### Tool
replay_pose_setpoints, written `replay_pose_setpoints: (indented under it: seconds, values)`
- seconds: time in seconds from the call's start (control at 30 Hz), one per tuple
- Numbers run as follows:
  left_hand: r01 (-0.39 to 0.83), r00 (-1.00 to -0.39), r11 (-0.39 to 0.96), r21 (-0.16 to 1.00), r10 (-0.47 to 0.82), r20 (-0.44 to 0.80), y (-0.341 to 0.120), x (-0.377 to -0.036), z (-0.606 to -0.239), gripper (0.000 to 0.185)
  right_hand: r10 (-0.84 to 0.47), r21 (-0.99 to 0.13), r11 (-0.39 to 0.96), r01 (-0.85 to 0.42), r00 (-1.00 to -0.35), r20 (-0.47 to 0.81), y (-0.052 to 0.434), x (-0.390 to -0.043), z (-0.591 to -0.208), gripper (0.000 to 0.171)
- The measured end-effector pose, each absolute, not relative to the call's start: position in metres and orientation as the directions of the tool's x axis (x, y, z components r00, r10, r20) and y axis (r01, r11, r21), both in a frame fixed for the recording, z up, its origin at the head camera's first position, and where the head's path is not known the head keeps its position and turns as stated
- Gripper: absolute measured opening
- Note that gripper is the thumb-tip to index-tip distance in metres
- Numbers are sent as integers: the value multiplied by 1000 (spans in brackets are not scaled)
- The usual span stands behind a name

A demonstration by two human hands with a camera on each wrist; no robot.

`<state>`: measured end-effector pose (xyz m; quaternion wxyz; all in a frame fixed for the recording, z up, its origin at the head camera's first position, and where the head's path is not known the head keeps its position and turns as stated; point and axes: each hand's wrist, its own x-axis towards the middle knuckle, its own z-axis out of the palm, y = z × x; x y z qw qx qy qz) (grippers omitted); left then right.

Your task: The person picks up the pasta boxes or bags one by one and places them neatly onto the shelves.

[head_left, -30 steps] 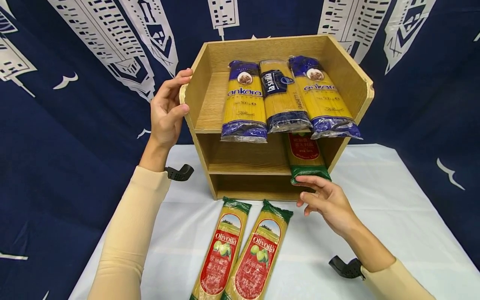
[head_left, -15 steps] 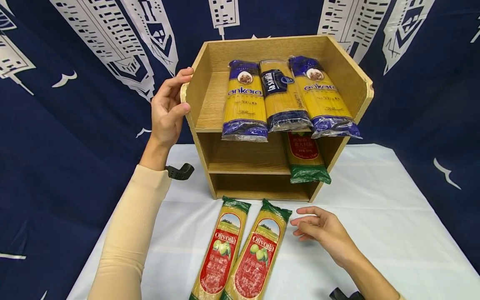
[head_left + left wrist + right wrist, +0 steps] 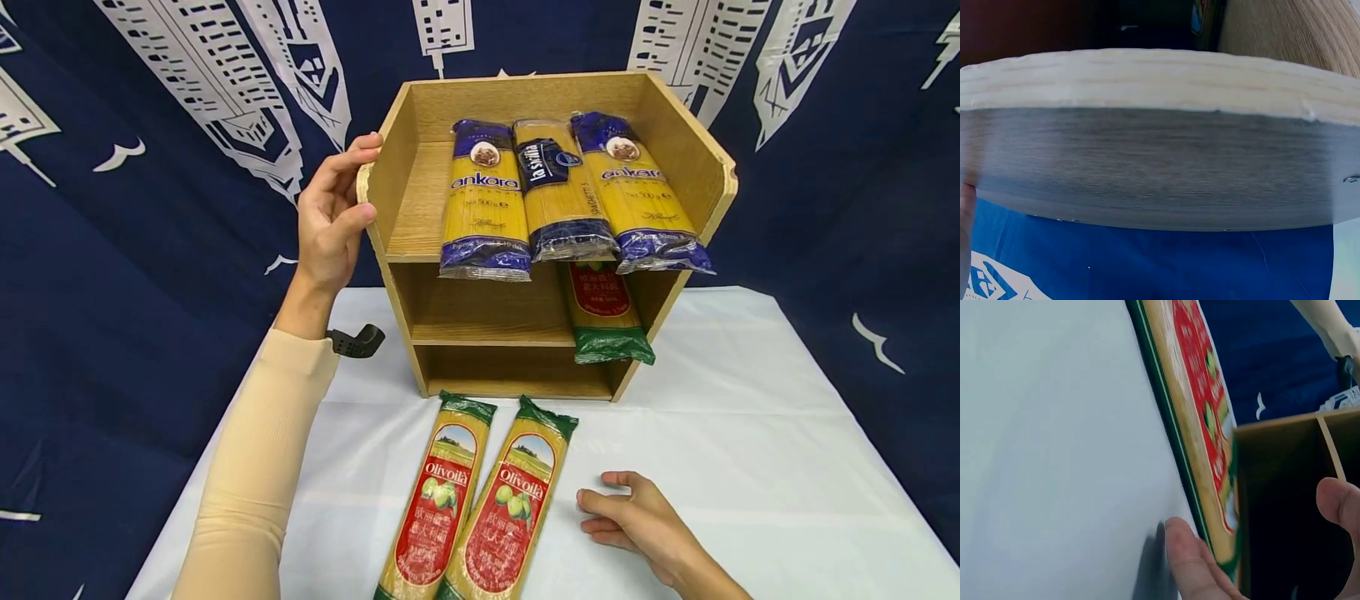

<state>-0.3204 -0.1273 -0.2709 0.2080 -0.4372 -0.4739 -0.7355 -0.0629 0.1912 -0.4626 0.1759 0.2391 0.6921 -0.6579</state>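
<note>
My left hand holds the left side panel of a wooden shelf, thumb at its front edge and fingers at the upper edge. In the left wrist view a fingertip touches the panel's outer face. My right hand is over the white cloth with fingers parted and nothing held. Just left of it lies a red-labelled spaghetti pack with green ends, beside a matching spaghetti pack. Another green-ended spaghetti pack rests on the middle shelf at the right, its end jutting past the front edge.
On the top shelf lie a yellow and blue pasta pack, a spaghetti pack with a dark label and another yellow and blue pack, their ends overhanging. White cloth covers the table; a dark blue patterned curtain hangs behind.
My right hand has drawn back from the pack on the middle shelf, down toward the right of the two packs on the table. My left hand has stayed on the shelf.
</note>
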Motion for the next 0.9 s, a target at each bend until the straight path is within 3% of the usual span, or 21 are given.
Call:
replay_pose_setpoints:
  seconds: [0.23,0.47,0.9]
  values:
    - [717,-536,-468,516,102,838,-126,-321,-271,47,-134,-778,-145,611,-791,-596,191,-53,-467,69]
    - [714,-544,-470,519,95,834,-126,-320,-271,47,-238,-734,-279,620,-785,-573,171,-48,-469,62]
    - [704,-553,-485,519,86,829,-124,-320,-272,47,-213,-771,-214,600,-799,-563,147,-51,-473,32]
